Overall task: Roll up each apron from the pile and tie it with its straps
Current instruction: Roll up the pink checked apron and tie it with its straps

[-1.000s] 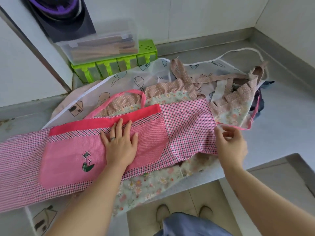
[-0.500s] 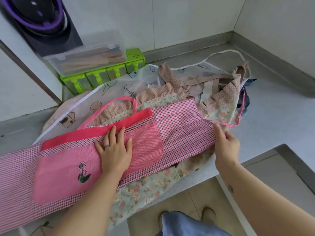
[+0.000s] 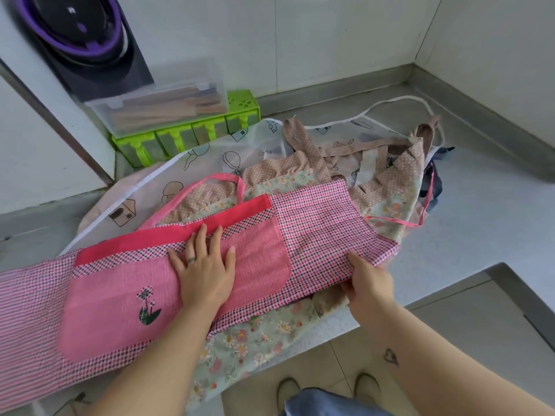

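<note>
While the spread left hand pins the pink checked cloth apron, the right hand at 4 o'clock pinches its end (likely to roll).

light: bright, diffuse, even | shadows: faint, soft on desk beside right grip | focus: sharp around left grip | edges: wide-angle bowing, slight softness
</note>
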